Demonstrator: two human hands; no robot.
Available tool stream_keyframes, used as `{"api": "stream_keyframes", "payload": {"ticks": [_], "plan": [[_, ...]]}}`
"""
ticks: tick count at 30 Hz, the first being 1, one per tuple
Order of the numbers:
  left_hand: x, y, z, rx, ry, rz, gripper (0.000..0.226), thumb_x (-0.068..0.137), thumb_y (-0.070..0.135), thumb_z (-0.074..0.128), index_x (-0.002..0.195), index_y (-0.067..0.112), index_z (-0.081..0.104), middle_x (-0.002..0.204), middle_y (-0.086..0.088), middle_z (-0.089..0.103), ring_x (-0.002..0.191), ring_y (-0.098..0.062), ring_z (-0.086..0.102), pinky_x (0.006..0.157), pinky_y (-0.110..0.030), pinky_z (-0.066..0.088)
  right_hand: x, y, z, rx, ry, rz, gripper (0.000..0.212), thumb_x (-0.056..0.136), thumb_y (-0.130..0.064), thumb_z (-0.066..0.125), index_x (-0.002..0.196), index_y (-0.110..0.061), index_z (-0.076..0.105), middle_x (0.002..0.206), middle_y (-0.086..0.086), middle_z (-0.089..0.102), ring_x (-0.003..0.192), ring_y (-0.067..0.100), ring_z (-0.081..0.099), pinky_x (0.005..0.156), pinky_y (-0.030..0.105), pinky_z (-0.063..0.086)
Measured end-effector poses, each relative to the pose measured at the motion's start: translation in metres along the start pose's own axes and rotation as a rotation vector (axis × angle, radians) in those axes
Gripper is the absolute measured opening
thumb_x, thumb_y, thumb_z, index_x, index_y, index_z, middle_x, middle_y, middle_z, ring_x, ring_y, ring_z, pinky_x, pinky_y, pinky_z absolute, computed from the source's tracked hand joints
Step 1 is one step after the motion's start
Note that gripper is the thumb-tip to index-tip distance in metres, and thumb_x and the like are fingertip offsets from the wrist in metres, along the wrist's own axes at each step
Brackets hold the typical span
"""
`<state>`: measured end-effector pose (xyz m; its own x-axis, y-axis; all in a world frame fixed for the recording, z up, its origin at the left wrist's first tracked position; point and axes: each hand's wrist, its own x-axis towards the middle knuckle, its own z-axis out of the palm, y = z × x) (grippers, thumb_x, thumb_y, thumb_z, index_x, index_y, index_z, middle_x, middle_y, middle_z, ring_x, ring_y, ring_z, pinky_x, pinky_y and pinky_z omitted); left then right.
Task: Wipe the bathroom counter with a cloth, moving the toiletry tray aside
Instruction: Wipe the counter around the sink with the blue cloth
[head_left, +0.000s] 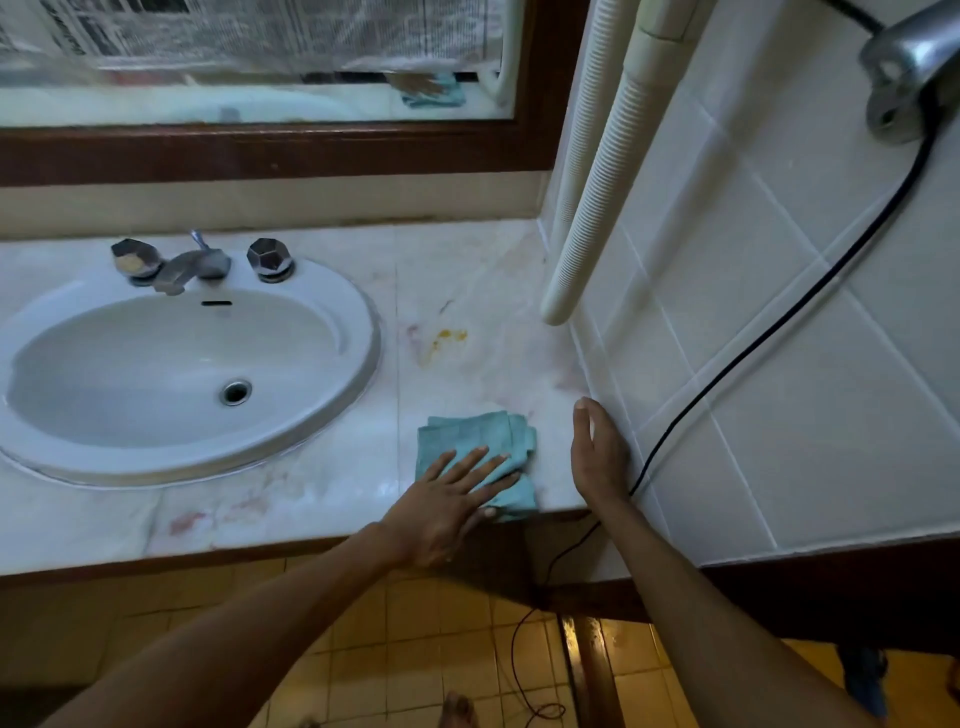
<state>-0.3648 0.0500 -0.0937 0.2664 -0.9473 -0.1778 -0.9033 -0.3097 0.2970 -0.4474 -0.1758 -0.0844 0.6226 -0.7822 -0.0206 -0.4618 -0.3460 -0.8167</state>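
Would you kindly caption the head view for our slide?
Left hand presses a teal cloth flat on the marble counter beside the sink.

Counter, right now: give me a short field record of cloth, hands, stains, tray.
cloth: teal cloth, folded, flat at the counter's front edge, right of the sink
left hand: left hand pressed flat on the cloth, fingers spread
right hand: right hand open, empty, beside the tiled wall
stains: yellow stain beyond the cloth; reddish marks near the front edge
tray: none in view
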Motion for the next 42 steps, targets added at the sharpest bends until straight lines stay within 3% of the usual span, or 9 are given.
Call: {"api": "stream_keyframes", "payload": {"ticks": [4,12,16,25,30,34,36,39,42], "plan": [[0.014,-0.050,-0.020,0.053,-0.034,0.007,0.052,0.106,0.050,0.013,0.156,0.045,0.000,0.165,0.013,-0.004,0.153,-0.015,-0.010,0.124,-0.042,0.001,0.008,-0.004,0.011,-0.061,-0.040,-0.074,0.055,0.099,-0.045,0.034,0.129,-0.006,0.060,0.132,0.013,0.063,0.125,0.029,0.055,0.108,0.038,0.042],[0.031,-0.046,-0.014,-0.064,0.105,-0.181,0.053,0.107,0.048,0.015,0.157,0.038,0.003,0.166,0.013,0.001,0.153,-0.013,-0.009,0.123,-0.044,-0.001,0.043,-0.012,0.034,-0.123,0.068,-0.203,0.043,0.100,-0.035,0.036,0.102,-0.004,0.066,0.097,0.012,0.070,0.092,0.030,0.062,0.085,0.040,0.050],[-0.024,-0.062,-0.009,-0.132,0.182,-0.215,0.051,0.107,0.046,0.015,0.156,0.042,0.001,0.165,0.018,-0.003,0.151,-0.005,-0.014,0.123,-0.036,-0.003,0.062,-0.029,0.045,-0.151,0.064,-0.236,0.031,0.102,-0.033,0.033,0.075,-0.020,0.039,0.065,-0.012,0.038,0.065,0.018,0.041,0.068,0.032,0.037],[0.112,-0.110,-0.039,-0.268,0.400,-0.704,0.054,0.107,0.037,0.023,0.158,0.023,0.017,0.167,0.000,0.011,0.154,-0.024,0.007,0.119,-0.052,0.013,0.088,-0.035,0.056,-0.110,0.021,-0.130,0.035,0.102,-0.031,0.034,0.078,-0.010,0.049,0.076,0.007,0.060,0.074,0.026,0.055,0.070,0.032,0.039],[0.169,-0.076,-0.033,-0.179,0.266,-0.441,0.054,0.105,0.044,0.018,0.157,0.032,0.019,0.167,0.004,0.008,0.154,-0.029,0.001,0.120,-0.052,-0.005,0.089,-0.023,0.046,-0.180,0.026,-0.114,0.041,0.102,-0.026,0.035,0.106,0.002,0.064,0.110,0.023,0.069,0.103,0.036,0.064,0.086,0.033,0.040],[0.110,-0.059,-0.019,-0.088,0.167,-0.177,0.052,0.105,0.049,0.016,0.156,0.040,0.016,0.166,0.011,0.007,0.153,-0.017,-0.003,0.123,-0.044,-0.004,0.086,-0.032,0.034,-0.071,0.037,-0.058,0.042,0.102,-0.030,0.036,0.116,-0.001,0.064,0.122,0.018,0.067,0.113,0.031,0.061,0.095,0.028,0.040],[0.069,-0.078,-0.020,-0.034,0.152,-0.112,0.051,0.105,0.049,0.016,0.156,0.041,0.014,0.165,0.015,0.005,0.153,-0.012,-0.004,0.123,-0.039,-0.002,0.086,-0.034,0.029,-0.016,0.029,-0.050,0.047,0.100,-0.037,0.035,0.120,-0.004,0.063,0.123,0.015,0.067,0.113,0.031,0.062,0.101,0.036,0.045],[0.052,-0.115,-0.033,-0.020,0.126,-0.142,0.051,0.106,0.049,0.015,0.156,0.044,0.008,0.165,0.017,0.001,0.152,-0.009,-0.006,0.123,-0.036,-0.002,0.086,-0.031,0.024,0.006,-0.003,-0.032,0.052,0.098,-0.042,0.035,0.126,-0.006,0.061,0.129,0.012,0.065,0.119,0.030,0.060,0.104,0.044,0.046],[0.104,-0.136,-0.050,-0.059,0.169,-0.321,0.052,0.105,0.049,0.018,0.156,0.041,0.012,0.166,0.010,0.006,0.154,-0.015,0.001,0.122,-0.042,0.003,0.086,-0.031,0.020,0.022,-0.018,-0.034,0.037,0.104,-0.023,0.041,0.130,-0.003,0.059,0.136,0.012,0.061,0.128,0.025,0.054,0.107,0.026,0.037]]}}
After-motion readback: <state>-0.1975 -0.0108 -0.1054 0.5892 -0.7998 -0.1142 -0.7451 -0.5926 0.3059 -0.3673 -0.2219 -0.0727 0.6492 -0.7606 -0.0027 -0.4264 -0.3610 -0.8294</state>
